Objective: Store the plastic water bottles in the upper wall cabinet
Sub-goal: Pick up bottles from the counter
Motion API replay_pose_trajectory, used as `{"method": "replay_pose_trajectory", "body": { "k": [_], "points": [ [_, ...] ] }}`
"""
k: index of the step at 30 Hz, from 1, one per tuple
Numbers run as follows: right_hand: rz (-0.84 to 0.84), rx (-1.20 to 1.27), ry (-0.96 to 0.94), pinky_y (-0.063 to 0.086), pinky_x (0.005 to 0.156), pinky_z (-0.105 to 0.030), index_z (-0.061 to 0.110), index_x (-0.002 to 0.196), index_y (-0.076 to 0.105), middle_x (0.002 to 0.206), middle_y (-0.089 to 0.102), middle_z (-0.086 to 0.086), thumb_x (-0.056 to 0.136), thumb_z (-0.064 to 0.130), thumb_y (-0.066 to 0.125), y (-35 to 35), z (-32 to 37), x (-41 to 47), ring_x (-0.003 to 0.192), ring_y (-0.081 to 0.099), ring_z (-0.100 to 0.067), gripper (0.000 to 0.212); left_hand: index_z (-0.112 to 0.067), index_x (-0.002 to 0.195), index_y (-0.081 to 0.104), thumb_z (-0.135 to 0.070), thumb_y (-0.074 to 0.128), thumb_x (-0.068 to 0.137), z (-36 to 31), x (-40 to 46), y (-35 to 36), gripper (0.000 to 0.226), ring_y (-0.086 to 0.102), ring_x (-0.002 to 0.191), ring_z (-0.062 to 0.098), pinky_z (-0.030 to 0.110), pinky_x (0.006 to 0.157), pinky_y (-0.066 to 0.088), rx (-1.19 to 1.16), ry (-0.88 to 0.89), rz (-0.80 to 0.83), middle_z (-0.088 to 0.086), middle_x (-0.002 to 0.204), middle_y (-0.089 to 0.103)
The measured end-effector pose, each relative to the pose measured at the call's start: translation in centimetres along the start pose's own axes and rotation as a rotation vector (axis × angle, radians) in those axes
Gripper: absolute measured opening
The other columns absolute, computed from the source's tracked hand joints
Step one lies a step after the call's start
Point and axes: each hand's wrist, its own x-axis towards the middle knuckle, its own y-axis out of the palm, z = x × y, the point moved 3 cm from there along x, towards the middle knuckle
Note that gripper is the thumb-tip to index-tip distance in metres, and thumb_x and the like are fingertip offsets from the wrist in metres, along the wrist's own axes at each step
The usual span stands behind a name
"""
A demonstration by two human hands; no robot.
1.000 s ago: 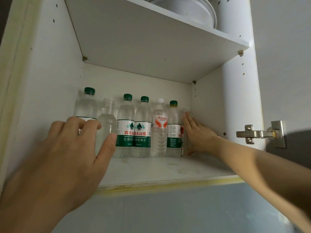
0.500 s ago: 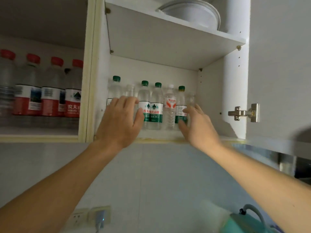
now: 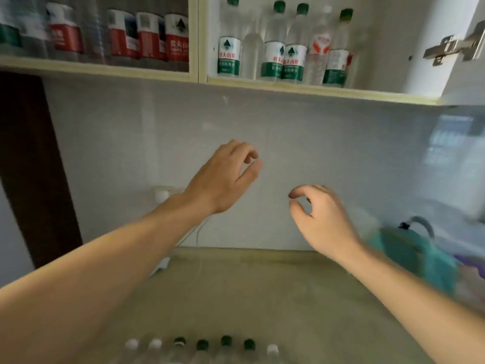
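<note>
Hands: left hand (image 3: 225, 177) and right hand (image 3: 322, 219) hang in mid-air in front of the tiled wall (image 3: 341, 158), well below the cabinet; fingers of each loosely curled, thumb near forefinger, nothing in either.
Stored bottles: a row of green-capped and clear bottles (image 3: 283, 46) stands upright, shoulder to shoulder, at the back of the open cabinet compartment (image 3: 315, 89); packed tight, probably to leave the front of the shelf free for another row.
Waiting bottles: seven caps, white and green (image 3: 202, 346), line up at the bottom edge of view on the counter (image 3: 262, 290), directly under the hands; likely the next batch, set within easy reach.
Neighbouring compartment: red-labelled bottles (image 3: 147, 35) fill the left section, so the right one takes the load.
Door: hinge (image 3: 451, 47) shows at the right; door swung open, left so for more trips.
Surroundings: teal kettle-like object (image 3: 409, 248) at right, blurred; wall socket (image 3: 162, 193) behind the left wrist.
Step in hand: empty hands suit a reach down for more bottles.
</note>
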Motion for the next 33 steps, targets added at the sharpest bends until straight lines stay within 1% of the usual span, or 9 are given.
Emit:
{"method": "replay_pose_trajectory", "body": {
  "k": [3,6,10,13,16,21,25,29,33],
  "points": [
    [0.129,0.066,0.156,0.045,0.086,-0.028,0.014,0.107,0.073,0.11,0.071,0.002,0.093,0.014,0.062,3.8,-2.4,-5.4,0.102,0.062,-0.019,0.018,-0.02,0.107,0.06,-0.041,0.046,0.104,1.3,-5.8,3.0,0.025,0.055,0.095,0.013,0.029,0.085,0.045,-0.064,-0.127,0.092,-0.003,0.107,0.058],
    [0.278,0.079,0.283,0.044,0.074,-0.029,0.012,0.107,0.073,0.108,0.074,-0.003,0.093,0.011,0.061,7.6,-4.0,-11.3,0.078,0.061,-0.019,0.019,-0.027,0.106,0.058,-0.048,0.044,0.104,2.3,-12.3,5.6,0.026,0.056,0.088,0.006,0.024,0.076,0.042,-0.1,-0.238,0.195,-0.005,0.105,0.057],
    [0.399,0.11,0.445,0.038,0.083,-0.017,0.009,0.118,0.07,0.12,0.07,-0.003,0.097,0.01,0.06,10.6,-5.6,-18.1,0.099,0.059,-0.011,0.024,-0.021,0.118,0.061,-0.053,0.042,0.104,3.5,-19.2,8.9,0.04,0.055,0.089,0.004,0.024,0.073,0.04,-0.104,-0.383,0.354,-0.002,0.111,0.059],
    [0.417,0.078,0.534,0.039,0.088,-0.015,0.01,0.12,0.071,0.121,0.071,-0.001,0.097,0.013,0.061,11.5,-6.7,-22.0,0.099,0.057,-0.007,0.025,-0.017,0.125,0.061,-0.053,0.044,0.103,4.0,-23.1,11.7,0.046,0.058,0.095,0.011,0.021,0.073,0.042,-0.133,-0.475,0.502,-0.001,0.115,0.062],
    [0.398,0.057,0.612,0.042,0.086,-0.018,0.011,0.112,0.073,0.112,0.073,-0.002,0.097,0.019,0.063,12.3,-7.2,-25.3,0.096,0.062,-0.009,0.02,-0.015,0.128,0.06,-0.052,0.045,0.103,4.5,-26.6,14.1,0.047,0.061,0.099,0.012,0.027,0.084,0.051,-0.159,-0.498,0.646,0.0,0.119,0.061],
    [0.402,0.065,0.719,0.051,0.093,-0.027,0.01,0.11,0.074,0.108,0.073,-0.002,0.094,0.012,0.065,13.4,-8.1,-28.9,0.102,0.067,-0.016,0.018,-0.017,0.124,0.06,-0.051,0.054,0.1,5.7,-30.2,16.8,0.042,0.06,0.102,0.014,0.035,0.092,0.053,-0.144,-0.611,0.705,-0.001,0.116,0.062],
    [0.411,0.09,0.758,0.052,0.086,-0.029,0.015,0.099,0.073,0.096,0.071,0.003,0.091,0.008,0.064,14.1,-9.5,-29.8,0.097,0.068,-0.018,0.013,-0.014,0.131,0.059,-0.046,0.059,0.099,6.4,-31.1,19.0,0.045,0.06,0.109,0.019,0.041,0.098,0.051,-0.097,-0.668,0.704,0.002,0.125,0.064],
    [0.464,0.126,0.816,0.051,0.094,-0.034,0.009,0.117,0.069,0.114,0.07,-0.005,0.093,0.014,0.065,15.6,-11.9,-29.4,0.109,0.065,-0.022,0.025,-0.02,0.134,0.055,-0.049,0.064,0.091,6.3,-31.4,21.6,0.052,0.053,0.117,0.023,0.045,0.1,0.049,-0.042,-0.677,0.783,0.003,0.131,0.058],
    [0.597,0.121,0.871,0.045,0.092,-0.031,0.011,0.14,0.054,0.136,0.059,-0.008,0.093,0.029,0.068,17.7,-14.2,-28.4,0.121,0.056,-0.022,0.052,-0.022,0.146,0.044,-0.058,0.062,0.091,6.0,-31.4,24.1,0.068,0.036,0.138,0.028,0.048,0.115,0.032,0.118,-0.581,0.891,0.005,0.149,0.046]
  ]
}}
